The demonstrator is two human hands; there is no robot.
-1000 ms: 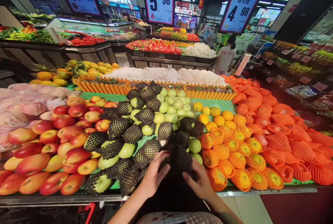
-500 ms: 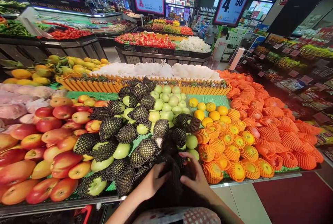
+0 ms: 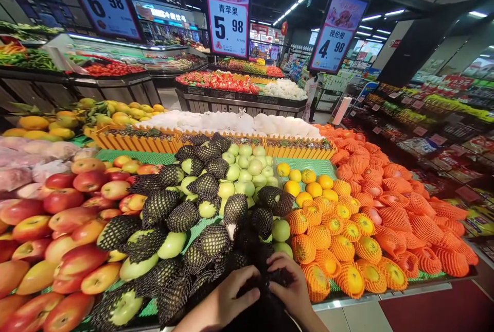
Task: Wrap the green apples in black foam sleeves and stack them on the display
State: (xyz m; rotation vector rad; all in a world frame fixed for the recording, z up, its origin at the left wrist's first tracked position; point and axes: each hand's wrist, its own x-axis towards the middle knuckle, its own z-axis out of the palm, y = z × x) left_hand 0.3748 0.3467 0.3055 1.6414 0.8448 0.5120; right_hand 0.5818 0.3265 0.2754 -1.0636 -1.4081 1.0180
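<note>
Netted grn apples (image 3: 213,240) nr L hand (image 3: 234,295), R hand (image 3: 290,284).

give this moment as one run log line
left hand: fingers bent, contact unclear | right hand: fingers bent, contact unclear | between: indistinct dark material | nearby: black-netted green apples, bare green apples, orange-netted oranges

Left hand (image 3: 236,293): bare; slim fingers, rounded thumb tip. Right hand (image 3: 289,281): bare; slim fingers, tapering thumb. Left forearm (image 3: 203,317), right forearm (image 3: 314,321): slender, bare in visible portion. Black area (image 3: 258,316) between forearms: too dark to tell whether clothing. Fingernails: indistinct.
</note>
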